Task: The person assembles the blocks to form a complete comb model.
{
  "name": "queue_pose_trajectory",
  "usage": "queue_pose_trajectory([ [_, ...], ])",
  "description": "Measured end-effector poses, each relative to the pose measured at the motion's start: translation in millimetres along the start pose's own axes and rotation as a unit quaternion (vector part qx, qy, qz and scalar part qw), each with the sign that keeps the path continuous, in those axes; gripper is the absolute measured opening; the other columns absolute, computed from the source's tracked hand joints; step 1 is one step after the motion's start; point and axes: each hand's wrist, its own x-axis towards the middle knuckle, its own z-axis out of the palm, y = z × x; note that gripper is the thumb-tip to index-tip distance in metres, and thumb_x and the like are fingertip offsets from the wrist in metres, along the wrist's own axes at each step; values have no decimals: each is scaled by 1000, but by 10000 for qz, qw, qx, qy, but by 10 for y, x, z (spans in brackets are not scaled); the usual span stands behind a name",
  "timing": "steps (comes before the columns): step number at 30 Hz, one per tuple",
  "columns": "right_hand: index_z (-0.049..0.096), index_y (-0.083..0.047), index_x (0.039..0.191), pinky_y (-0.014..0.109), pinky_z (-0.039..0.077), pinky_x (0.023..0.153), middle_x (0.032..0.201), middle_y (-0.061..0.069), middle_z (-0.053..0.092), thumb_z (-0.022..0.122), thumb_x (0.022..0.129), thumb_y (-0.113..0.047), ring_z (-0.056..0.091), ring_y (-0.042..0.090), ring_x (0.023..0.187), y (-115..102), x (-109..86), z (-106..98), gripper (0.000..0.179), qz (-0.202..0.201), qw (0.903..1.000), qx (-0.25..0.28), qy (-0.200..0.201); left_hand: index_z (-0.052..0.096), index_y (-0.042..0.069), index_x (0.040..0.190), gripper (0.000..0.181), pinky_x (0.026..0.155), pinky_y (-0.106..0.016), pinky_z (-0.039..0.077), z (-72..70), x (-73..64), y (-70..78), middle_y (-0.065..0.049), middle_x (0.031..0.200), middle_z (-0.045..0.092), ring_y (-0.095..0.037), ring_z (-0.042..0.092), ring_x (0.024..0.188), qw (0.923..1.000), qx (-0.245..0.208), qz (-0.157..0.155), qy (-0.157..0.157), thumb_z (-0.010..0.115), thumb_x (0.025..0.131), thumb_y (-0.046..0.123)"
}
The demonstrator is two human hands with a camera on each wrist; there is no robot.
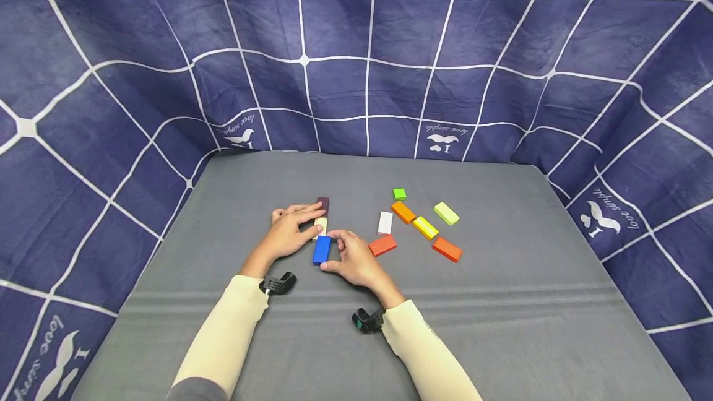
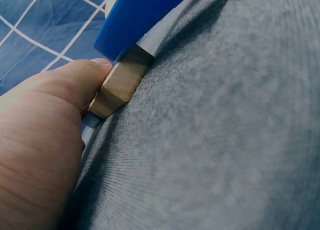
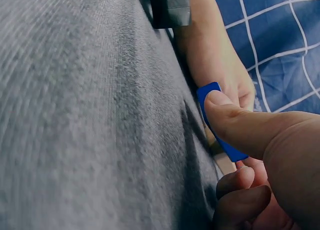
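My right hand pinches a blue block by its ends between thumb and fingers. In the left wrist view the blue block is tilted, over the near end of a pale wooden block. From the head, that cream block lies in line with a dark purple-brown block. My left hand rests over these two, fingers extended by the dark one and thumb at the cream one. The right wrist view shows my right thumb on the blue block.
To the right lie a white block, a red block, an orange block, a yellow block, an orange-red block, a pale green block and a small green block. Grey cloth covers the table.
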Motion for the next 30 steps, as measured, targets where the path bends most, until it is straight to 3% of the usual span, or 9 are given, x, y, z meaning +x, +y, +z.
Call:
queue_pose_trajectory([
  [7,61,-13,131,22,40,69,93,0,52,89,76,-30,47,7,71,10,25,54,64,-113,9991,-375,-144,65,27,136,43,100,-51,19,0,6,9,11,151,52,-21,48,134,10000,5,-15,-16,68,95,38],
  [30,64,-19,133,22,38,69,89,-2,53,90,74,-36,48,9,80,17,-1,127,67,-78,9972,-704,232,64,27,137,45,100,-52,19,10,5,3,11,151,52,-22,48,136,10000,40,-27,-28,69,94,39],
])
